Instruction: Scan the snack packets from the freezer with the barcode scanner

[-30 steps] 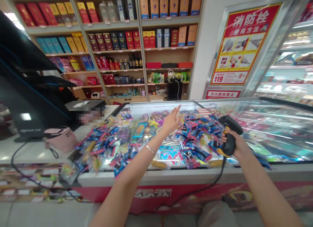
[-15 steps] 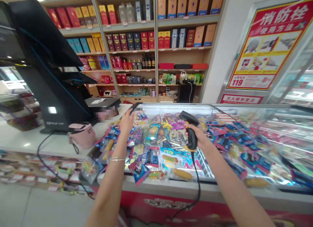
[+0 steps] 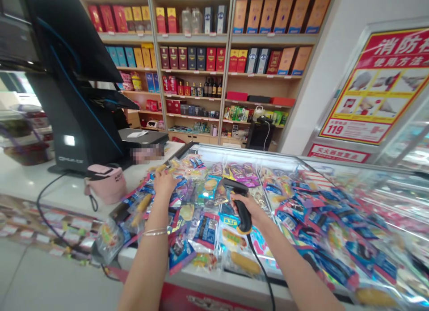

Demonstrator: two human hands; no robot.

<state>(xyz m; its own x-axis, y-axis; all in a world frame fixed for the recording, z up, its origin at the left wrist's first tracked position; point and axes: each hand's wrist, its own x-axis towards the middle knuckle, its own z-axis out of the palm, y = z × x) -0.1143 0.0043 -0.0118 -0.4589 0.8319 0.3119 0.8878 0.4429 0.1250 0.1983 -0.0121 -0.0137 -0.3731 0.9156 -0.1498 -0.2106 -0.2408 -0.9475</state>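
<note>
My right hand (image 3: 247, 204) is wrapped round the grip of a black barcode scanner (image 3: 241, 208). Its head points left over the packets, and a black cable (image 3: 259, 266) runs down from its base. Farther left, my left hand (image 3: 165, 182) is over wrapped snacks at the left end of a glass-topped freezer (image 3: 284, 155). Its fingers are somewhat apart and bent down, with the tips partly hidden; I see nothing gripped in them. Below the scanner lie a blue and red snack packet (image 3: 205, 228) and a wrapped corn cob (image 3: 246, 262).
A black checkout terminal (image 3: 83, 110) and a pink cup bag (image 3: 106, 183) stand on the white counter (image 3: 72, 192) at left. More blue and red packets (image 3: 321, 226) cover the freezer at right. Shelves of boxed bottles (image 3: 197, 58) line the back wall.
My left hand has moved from the freezer's far left edge down onto the snacks. My right hand has shifted left with the scanner. The view has turned slightly.
</note>
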